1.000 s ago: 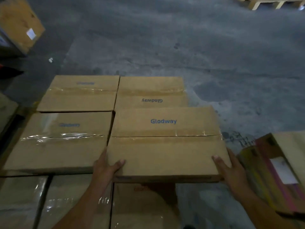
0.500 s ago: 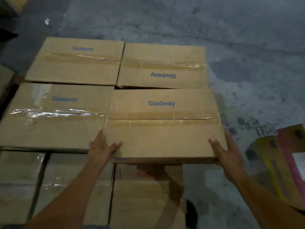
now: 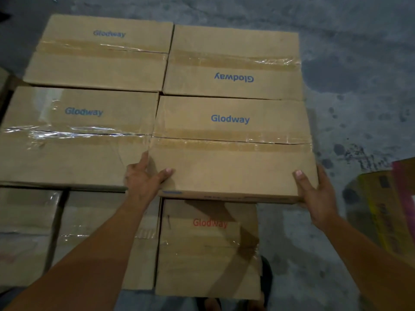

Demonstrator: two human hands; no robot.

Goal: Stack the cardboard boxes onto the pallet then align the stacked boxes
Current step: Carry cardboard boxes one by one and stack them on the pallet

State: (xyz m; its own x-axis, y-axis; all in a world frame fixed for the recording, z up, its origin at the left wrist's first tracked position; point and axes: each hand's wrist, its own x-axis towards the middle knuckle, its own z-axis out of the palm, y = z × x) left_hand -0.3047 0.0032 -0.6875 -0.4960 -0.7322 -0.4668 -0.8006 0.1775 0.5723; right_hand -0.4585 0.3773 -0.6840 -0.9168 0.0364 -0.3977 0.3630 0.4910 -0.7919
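Two hands gripped one box by its near corners, the left hand on the left, the right hand on the right. That box lay at the near right, just beside the left box and the far box.

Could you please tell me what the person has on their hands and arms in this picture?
Nothing that shows. The left hand and right hand are ungloved, with no rings in view. Both forearms are bare to the picture's edge: no sleeve, watch or wristband.
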